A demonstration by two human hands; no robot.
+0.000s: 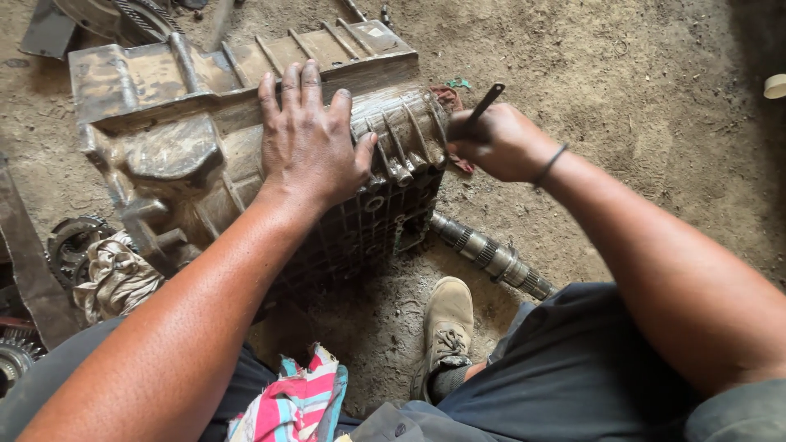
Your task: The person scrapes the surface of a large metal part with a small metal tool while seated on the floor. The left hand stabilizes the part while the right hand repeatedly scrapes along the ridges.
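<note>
Striped rag [296,401] near, on lap. Left hand [309,139] — flat, fingers spread, steadying the ribbed gearbox casing [205,147] on the dirt floor [622,123]. Right hand [499,141] — clenched around a dark rod tool [485,103] at the casing's right end.

A splined steel shaft [491,255] lies on the dirt floor [622,90]. A grimy rag [115,278] covers what may be a gear [72,239] at the floor's left edge. A striped cloth [299,401] sits at the bottom edge.
</note>
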